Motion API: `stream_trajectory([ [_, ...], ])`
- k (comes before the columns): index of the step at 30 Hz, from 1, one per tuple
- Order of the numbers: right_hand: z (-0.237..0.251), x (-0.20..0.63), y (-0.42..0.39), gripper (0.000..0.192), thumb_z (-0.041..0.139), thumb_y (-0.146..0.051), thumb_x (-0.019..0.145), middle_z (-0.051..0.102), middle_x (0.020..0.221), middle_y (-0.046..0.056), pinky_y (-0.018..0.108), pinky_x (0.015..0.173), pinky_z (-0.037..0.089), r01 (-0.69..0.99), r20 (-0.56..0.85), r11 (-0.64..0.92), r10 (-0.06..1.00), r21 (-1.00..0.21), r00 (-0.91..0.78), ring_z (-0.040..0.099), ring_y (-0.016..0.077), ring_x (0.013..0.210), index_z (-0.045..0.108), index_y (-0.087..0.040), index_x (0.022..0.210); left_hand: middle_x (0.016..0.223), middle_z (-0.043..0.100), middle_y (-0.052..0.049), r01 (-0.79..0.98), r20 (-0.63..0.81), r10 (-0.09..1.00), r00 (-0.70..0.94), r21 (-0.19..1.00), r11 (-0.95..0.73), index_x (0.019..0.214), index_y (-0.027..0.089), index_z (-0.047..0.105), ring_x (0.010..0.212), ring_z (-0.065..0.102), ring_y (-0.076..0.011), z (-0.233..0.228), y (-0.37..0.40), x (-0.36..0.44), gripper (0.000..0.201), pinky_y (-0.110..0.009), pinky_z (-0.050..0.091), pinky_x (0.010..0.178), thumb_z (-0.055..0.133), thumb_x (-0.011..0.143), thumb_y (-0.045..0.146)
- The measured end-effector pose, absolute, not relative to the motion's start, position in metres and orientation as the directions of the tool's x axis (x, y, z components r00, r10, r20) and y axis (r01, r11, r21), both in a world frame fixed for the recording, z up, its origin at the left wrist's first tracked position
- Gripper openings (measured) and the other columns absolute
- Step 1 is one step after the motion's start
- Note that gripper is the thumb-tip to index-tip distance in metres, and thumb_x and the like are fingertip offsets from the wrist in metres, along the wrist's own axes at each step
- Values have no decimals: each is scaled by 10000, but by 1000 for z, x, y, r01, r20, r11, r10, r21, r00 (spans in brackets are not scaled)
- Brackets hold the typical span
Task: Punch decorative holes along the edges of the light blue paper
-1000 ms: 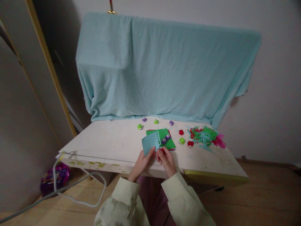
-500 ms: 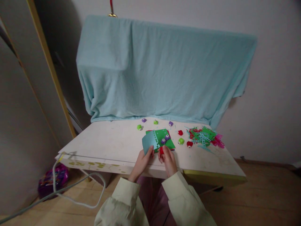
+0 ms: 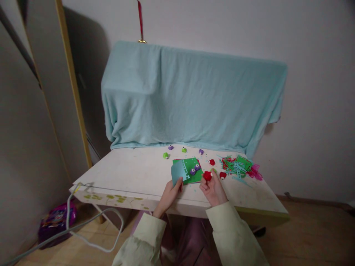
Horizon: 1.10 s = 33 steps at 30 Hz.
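While my left hand point(image 3: 169, 193) pinches the light-blue paper sheet point(image 3: 178, 173) by its near edge so it stands tilted off the bench point(image 3: 133, 173), my right hand point(image 3: 213, 187) pinches a red craft punch point(image 3: 207, 176) just right of the sheet. Green paper point(image 3: 191, 168) with two purple punches point(image 3: 195, 169) lies just beyond both hands.

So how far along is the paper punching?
Done: the blue sheet shows a punched row along its edge, and punched scraps lie piled at right. In hand: the left hand holds the blue sheet, the right hand holds a red punch. Left: green sheets look mostly unpunched.
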State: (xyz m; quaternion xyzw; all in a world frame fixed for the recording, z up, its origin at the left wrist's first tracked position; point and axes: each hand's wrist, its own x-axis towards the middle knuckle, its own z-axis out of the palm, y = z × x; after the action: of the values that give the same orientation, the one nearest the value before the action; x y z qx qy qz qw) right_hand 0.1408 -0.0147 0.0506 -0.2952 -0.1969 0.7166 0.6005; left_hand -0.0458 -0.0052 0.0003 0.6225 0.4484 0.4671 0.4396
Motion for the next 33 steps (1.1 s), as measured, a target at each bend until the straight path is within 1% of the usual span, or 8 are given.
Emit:
stream_trajectory([
  [3,74,157,6,352,450,-444,887,438,533,-30,184,401,334,-751,-108,-193,981,-632,-161,356,73,416,572,-160,717,600,517,12,173,189,969,161,961,-217,642,161,520,618,483,-149,-2,-4,-45,444,-240,355,620,340,900,474],
  [5,86,164,25,345,436,-451,887,437,546,-30,195,420,357,-689,-50,-135,989,-712,-142,372,84,431,563,-178,717,597,519,10,184,199,966,165,956,-228,634,160,524,615,485,-150,-1,-4,-45,456,-241,354,618,332,900,477],
  [9,94,171,61,407,421,-534,860,501,574,-2,236,473,404,-334,-50,-59,998,-941,-37,440,118,483,556,-199,671,601,531,6,194,218,959,180,948,-252,626,160,528,620,494,-153,1,-5,-46,468,-240,357,616,325,896,483],
  [13,89,175,76,321,604,-495,774,619,702,25,228,583,436,-180,-66,-64,998,-982,1,549,149,692,599,-191,672,600,536,2,207,217,959,180,945,-253,622,159,526,616,494,-155,1,-6,-46,478,-243,357,612,323,889,499],
  [17,86,179,71,244,672,-443,741,669,874,34,243,721,450,-96,-74,-79,996,-992,-49,557,177,937,650,-200,738,598,528,5,212,215,959,186,944,-253,619,162,515,615,486,-155,-2,-6,-45,469,-243,358,611,335,879,508],
  [20,88,181,65,248,659,-447,758,674,923,50,253,738,463,-93,-81,-87,994,-992,-67,566,182,963,658,-199,765,587,515,10,216,210,959,192,944,-250,624,165,506,606,474,-156,-2,-7,-45,456,-244,354,598,343,870,513],
  [25,87,186,64,356,603,-499,788,676,787,98,280,659,501,-183,-119,-138,987,-973,-111,628,179,713,649,-146,781,591,508,10,218,211,955,208,942,-256,620,166,503,613,472,-157,1,-8,-45,438,-248,357,610,361,862,502],
  [33,83,193,75,352,395,-360,916,606,617,60,232,473,450,-413,-188,-235,970,-880,-153,528,119,473,625,-131,782,574,497,17,234,200,958,204,941,-246,607,169,492,590,457,-149,2,-9,-45,445,-244,353,598,354,863,506],
])
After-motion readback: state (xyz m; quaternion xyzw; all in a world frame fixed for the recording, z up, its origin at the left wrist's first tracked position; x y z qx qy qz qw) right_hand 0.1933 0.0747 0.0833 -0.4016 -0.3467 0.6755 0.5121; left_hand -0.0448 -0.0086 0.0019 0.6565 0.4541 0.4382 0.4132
